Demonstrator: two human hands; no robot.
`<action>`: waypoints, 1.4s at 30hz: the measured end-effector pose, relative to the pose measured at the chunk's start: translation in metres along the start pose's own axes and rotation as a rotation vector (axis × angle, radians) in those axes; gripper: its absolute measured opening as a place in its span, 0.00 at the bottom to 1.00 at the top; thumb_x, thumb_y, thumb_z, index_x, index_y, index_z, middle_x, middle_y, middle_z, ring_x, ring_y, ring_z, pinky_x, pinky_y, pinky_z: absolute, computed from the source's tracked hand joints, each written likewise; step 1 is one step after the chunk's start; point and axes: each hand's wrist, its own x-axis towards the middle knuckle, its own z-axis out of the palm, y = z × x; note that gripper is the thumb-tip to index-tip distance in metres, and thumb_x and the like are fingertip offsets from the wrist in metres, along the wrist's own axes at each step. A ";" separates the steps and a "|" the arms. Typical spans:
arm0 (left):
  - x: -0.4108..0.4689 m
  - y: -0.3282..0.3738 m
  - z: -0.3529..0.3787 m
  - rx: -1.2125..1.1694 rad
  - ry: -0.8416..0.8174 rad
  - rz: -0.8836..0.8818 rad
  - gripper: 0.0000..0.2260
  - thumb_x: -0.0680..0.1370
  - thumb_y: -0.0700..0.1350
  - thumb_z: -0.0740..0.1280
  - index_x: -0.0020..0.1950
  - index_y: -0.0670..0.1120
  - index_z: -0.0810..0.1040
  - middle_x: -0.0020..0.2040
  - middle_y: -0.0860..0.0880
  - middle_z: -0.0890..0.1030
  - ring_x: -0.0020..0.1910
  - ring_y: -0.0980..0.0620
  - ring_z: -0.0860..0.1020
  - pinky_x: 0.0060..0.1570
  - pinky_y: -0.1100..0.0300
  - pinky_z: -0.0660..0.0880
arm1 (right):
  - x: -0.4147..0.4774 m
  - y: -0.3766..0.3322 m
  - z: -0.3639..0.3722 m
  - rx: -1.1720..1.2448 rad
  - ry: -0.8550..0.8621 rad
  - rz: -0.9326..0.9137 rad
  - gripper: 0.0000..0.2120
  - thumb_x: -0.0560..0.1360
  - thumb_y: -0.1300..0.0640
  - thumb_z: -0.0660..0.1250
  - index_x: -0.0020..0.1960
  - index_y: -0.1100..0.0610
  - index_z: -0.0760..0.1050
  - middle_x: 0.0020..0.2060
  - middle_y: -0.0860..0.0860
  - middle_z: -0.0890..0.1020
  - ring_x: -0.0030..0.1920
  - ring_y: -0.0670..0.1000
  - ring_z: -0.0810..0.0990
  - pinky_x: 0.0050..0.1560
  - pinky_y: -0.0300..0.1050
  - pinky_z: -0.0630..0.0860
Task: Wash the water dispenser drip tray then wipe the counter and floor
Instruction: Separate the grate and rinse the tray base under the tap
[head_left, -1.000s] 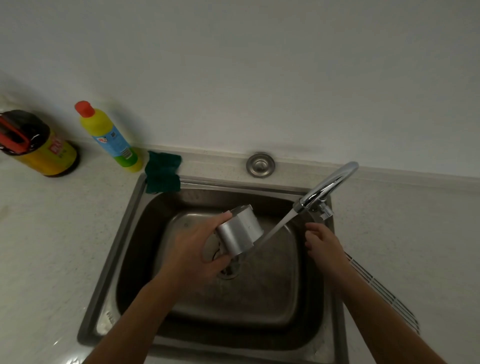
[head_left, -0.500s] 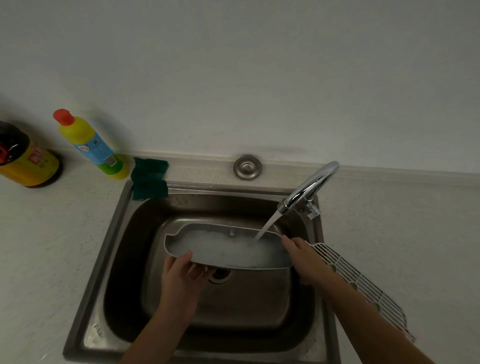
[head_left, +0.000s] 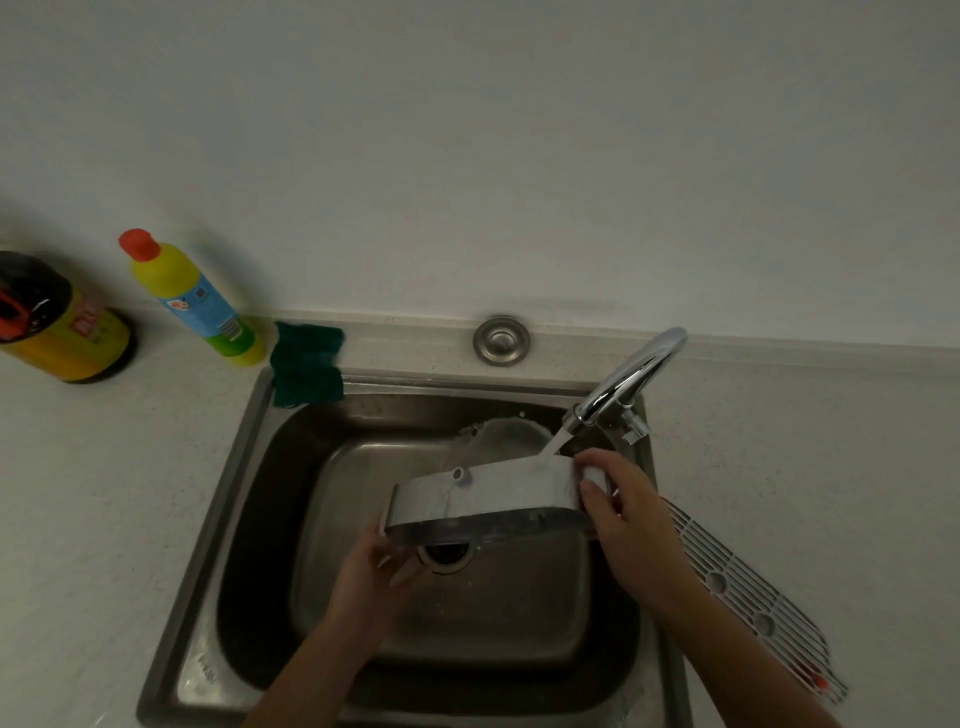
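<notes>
While water from the tap (head_left: 634, 374) falls on it, the tray (head_left: 488, 499) is held on edge over the sink (head_left: 244, 467), its left end gripped by the left hand (head_left: 374, 577), its right end by the right hand (head_left: 628, 514). The bottle (head_left: 192, 296) has a blue label too blurred to be read.

Drip tray (head_left: 483, 499) held on edge under running water above the sink (head_left: 244, 467).

The long silver-grey tray with rounded ends is tipped so its outer wall faces the camera, and the stream from the tap (head_left: 634, 374) strikes its right end. The left hand (head_left: 374, 577) grips the left end from below and the right hand (head_left: 623, 514) clasps the right end. Its slotted grille (head_left: 748, 608) lies flat on the pale counter (head_left: 104, 493), just right of the sink.
</notes>
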 end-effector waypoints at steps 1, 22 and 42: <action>0.001 0.003 0.004 0.016 0.004 0.002 0.13 0.82 0.43 0.62 0.63 0.48 0.82 0.55 0.42 0.86 0.56 0.41 0.83 0.49 0.45 0.82 | -0.001 -0.002 0.000 -0.005 0.014 -0.011 0.14 0.83 0.54 0.63 0.64 0.39 0.70 0.59 0.44 0.75 0.56 0.40 0.75 0.54 0.36 0.71; -0.059 0.066 0.015 0.498 0.082 0.798 0.14 0.83 0.44 0.63 0.60 0.64 0.79 0.57 0.61 0.82 0.56 0.62 0.81 0.53 0.60 0.76 | 0.005 0.005 0.012 0.649 0.218 0.512 0.07 0.84 0.51 0.63 0.55 0.44 0.80 0.54 0.49 0.83 0.57 0.53 0.83 0.57 0.58 0.82; -0.002 0.062 -0.014 0.126 0.020 -0.005 0.22 0.71 0.54 0.77 0.62 0.46 0.81 0.52 0.42 0.88 0.49 0.43 0.88 0.42 0.49 0.85 | -0.020 0.000 0.010 0.251 0.183 0.031 0.23 0.72 0.71 0.70 0.56 0.46 0.74 0.58 0.43 0.73 0.61 0.48 0.75 0.58 0.44 0.76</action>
